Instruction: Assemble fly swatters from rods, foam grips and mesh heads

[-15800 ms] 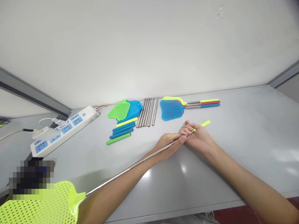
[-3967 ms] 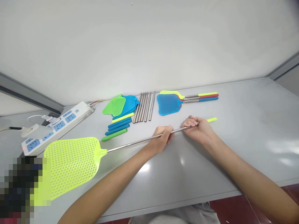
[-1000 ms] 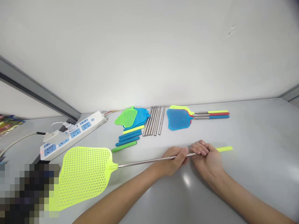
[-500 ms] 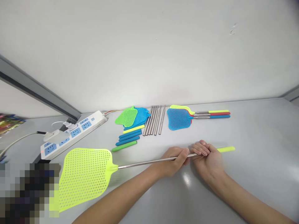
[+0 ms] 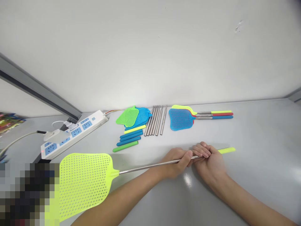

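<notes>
A yellow fly swatter (image 5: 87,179) with a metal rod lies across the view, its mesh head at lower left and the tip of its yellow grip showing at right. My left hand (image 5: 176,161) is closed around the middle of the rod, thumb along the top. Right beside it, my right hand (image 5: 207,157) is turned palm up with its fingers curled over the rod near the grip. Part of the grip is hidden inside that hand. Behind the hands lie a blue swatter (image 5: 181,120), a yellow swatter (image 5: 183,107) and a mostly covered red one with a red grip (image 5: 223,114).
Several metal rods (image 5: 156,122) lie side by side near the wall. Left of them are a green swatter head (image 5: 128,116), a blue swatter head (image 5: 144,116) and several coloured grips (image 5: 125,146). A power strip (image 5: 75,133) with plugs sits at left.
The yellow swatter's head has swung slightly down and to the left. Both hands keep their hold on the rod in almost the same place.
</notes>
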Demonstrator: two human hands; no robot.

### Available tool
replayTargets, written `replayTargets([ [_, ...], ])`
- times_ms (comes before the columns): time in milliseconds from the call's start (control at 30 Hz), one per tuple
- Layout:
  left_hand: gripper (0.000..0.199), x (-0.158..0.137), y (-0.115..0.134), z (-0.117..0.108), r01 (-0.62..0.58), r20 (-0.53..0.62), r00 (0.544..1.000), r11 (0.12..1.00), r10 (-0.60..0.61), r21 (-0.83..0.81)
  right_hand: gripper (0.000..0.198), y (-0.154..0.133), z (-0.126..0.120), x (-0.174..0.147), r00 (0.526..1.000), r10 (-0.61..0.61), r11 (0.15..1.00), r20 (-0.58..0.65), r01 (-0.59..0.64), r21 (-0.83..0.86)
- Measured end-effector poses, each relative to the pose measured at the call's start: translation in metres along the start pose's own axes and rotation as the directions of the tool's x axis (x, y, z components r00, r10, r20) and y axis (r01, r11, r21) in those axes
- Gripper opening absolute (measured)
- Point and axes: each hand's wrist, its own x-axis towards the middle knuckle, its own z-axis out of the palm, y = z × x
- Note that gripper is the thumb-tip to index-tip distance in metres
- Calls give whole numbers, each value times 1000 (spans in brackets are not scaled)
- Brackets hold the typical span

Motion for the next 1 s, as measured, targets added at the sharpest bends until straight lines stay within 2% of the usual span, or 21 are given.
replayTargets([
  [467, 45, 2, 3, -3, 5, 15, 1000, 998, -6, 67, 21, -8, 2, 6, 996, 89, 991, -32, -91, -98],
  [833, 44, 3, 0, 1, -17, -17, 1000, 992, 19, 126, 19, -14, 8, 9, 975, 201, 976, -98, -208, -69],
  [1000, 44, 4, 0, 1, -23, -34, 999, 989, 28, 149, 19, -16, 10, 10, 972, 209, 970, -108, -220, -99],
])
